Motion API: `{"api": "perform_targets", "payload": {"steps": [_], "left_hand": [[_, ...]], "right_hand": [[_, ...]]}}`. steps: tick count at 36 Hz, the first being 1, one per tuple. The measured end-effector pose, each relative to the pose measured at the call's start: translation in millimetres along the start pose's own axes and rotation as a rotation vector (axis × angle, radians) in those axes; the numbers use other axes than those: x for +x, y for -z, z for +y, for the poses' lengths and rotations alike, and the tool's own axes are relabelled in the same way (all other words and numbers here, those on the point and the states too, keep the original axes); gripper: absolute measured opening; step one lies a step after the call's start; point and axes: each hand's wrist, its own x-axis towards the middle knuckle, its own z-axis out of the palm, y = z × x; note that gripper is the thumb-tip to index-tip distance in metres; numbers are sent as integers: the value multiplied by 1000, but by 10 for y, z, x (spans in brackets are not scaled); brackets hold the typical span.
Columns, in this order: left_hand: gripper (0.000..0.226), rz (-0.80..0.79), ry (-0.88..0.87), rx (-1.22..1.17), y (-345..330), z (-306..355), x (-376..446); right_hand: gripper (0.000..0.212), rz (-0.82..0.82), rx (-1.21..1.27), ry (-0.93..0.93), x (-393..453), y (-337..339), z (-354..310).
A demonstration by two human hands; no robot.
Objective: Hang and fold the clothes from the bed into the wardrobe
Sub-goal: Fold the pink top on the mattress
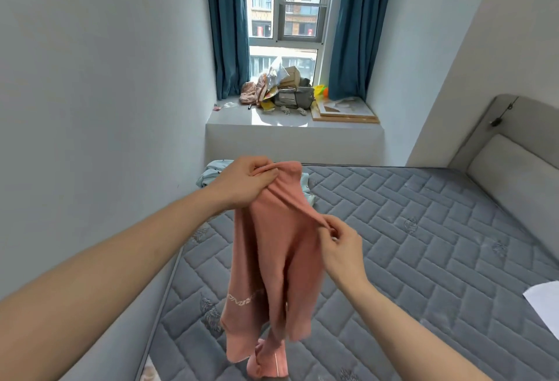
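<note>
While it dangles, both hands (298, 214) pinch the pink garment (272, 259).

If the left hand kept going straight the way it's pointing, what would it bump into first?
Probably the pale blue cloth on the mattress just beyond the left hand, which grips the pink garment. Depth is hard to judge.

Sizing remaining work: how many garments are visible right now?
2. A pink garment held up by left hand and right hand; a light blue garment behind it on the mattress. Others may be hidden.
</note>
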Motion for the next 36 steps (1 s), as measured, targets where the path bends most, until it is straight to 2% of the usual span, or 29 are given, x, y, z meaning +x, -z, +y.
{"api": "perform_targets", "payload": {"steps": [3, 5, 6, 11, 13, 15, 19, 21, 23, 24, 25, 28, 31, 33, 36], "left_hand": [[29, -18, -12, -193, -103, -14, 17], [25, -40, -18, -291, -168, 8, 25], [24, -56, -23, -327, -186, 27, 25], [20, -167, 4, -534, -181, 86, 21], [21, -219, 10, -573, -188, 101, 32], [23, -249, 24, -598, -201, 104, 57], [24, -237, 23, -555, -144, 61, 97], [27, -196, 25, -490, -108, -8, 113], [29, -171, 44, -459, -113, -97, 132], [28, -168, 63, -460, -129, -129, 135], [25, -167, 85, -469, -153, -148, 139], [21, -130, 124, -490, -217, -160, 168], [23, -27, 108, -431, -230, -203, 232], [24, 41, 104, -374, -215, -261, 259], [22, 66, 112, -283, -215, -384, 268]], "right_hand": [[22, -18, 101, -132, 147, 99, 55], [6, -81, 113, -154, 172, 125, 38], [12, -131, 97, -153, 172, 131, 39], [94, -453, 49, -90, 199, 216, 101], [103, -537, 38, -68, 250, 232, 112], [89, -623, 55, -93, 282, 213, 135], [43, -804, 2, -134, 323, 157, 182], [45, -828, -3, -139, 368, 176, 210], [68, -833, -48, -161, 425, 194, 235], [73, -868, -84, -193, 447, 199, 237], [66, -928, -113, -223, 464, 192, 249], [20, -1051, -291, -208, 494, 132, 297], [27, -957, -459, -92, 569, 120, 376], [31, -864, -477, -30, 609, 173, 470], [14, -778, -550, -10, 649, 330, 685]]}}
